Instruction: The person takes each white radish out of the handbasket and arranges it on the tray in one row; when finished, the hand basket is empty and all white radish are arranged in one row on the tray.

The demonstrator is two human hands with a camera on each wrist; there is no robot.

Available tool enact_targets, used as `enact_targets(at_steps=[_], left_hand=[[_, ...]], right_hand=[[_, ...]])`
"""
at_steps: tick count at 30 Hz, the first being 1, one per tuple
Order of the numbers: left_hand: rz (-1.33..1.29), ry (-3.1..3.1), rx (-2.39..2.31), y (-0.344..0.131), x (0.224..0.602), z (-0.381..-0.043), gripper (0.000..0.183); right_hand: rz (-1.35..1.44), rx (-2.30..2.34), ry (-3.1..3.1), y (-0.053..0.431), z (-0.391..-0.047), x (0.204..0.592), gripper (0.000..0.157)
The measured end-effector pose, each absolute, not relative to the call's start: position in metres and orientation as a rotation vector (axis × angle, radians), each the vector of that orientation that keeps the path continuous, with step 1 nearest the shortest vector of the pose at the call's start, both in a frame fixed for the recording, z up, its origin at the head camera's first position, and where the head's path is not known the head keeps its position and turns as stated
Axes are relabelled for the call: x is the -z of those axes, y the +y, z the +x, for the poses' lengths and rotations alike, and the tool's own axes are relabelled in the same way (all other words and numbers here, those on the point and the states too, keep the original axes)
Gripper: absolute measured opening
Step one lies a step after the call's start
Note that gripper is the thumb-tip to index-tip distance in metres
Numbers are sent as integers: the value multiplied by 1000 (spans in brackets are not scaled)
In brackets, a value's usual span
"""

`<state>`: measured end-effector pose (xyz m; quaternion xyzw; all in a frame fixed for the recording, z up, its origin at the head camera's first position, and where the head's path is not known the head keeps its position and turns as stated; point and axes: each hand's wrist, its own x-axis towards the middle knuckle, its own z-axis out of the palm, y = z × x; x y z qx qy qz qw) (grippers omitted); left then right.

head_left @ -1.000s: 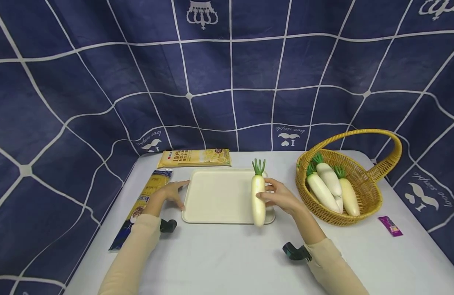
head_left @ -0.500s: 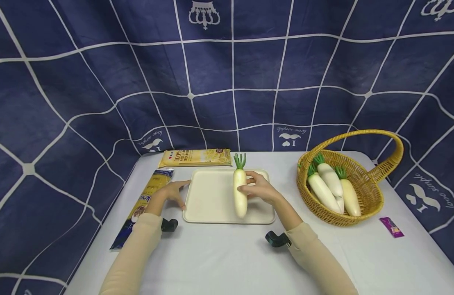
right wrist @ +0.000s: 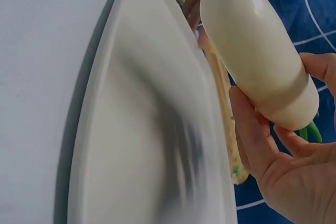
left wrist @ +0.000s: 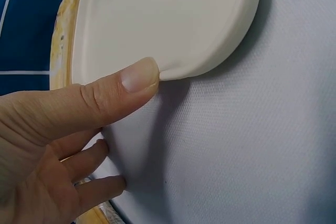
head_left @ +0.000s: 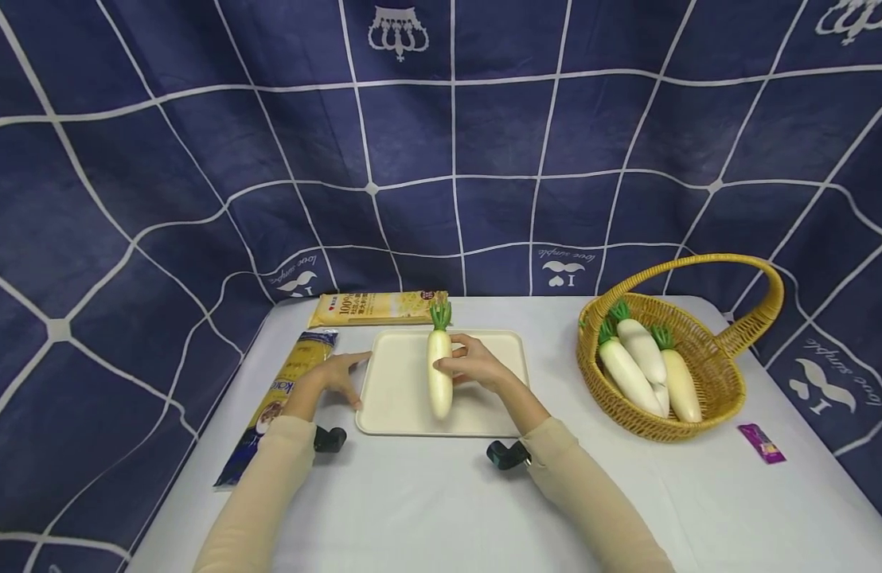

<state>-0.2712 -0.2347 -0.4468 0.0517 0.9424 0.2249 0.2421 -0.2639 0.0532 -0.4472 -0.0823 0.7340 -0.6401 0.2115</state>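
A white radish with green stem stubs is held over the cream tray. My right hand grips it from the right side, thumb on one face and fingers on the other. In the right wrist view the radish is clear of the tray, its shadow falling on the tray floor. At the tray's left edge, my left hand rests with fingers spread. The left wrist view has the thumb touching the tray rim, the other fingers loosely bent below it.
A wicker basket with several white radishes stands on the right. Near it lies a small purple packet. A yellow food packet lies behind the tray, and a blue-and-gold packet lies left of it.
My right hand has carried the radish leftward, from the tray's right end to above its middle. The left hand has stayed at the tray's left edge.
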Motion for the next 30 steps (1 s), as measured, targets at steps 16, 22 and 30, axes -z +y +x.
enact_targets(at_steps=[16,22,30], left_hand=[[126,2577,-590,-233,445,-270,114],[141,2572,-606,-234,444,-270,113],[187,2580,-600,-236,446,-271,113]], right_hand=[[-155,1772,1997,12,-274,464,67],[-119,1802,2000,-5,-275,470,68],[-63,1780,2098,-22,-274,476,67]])
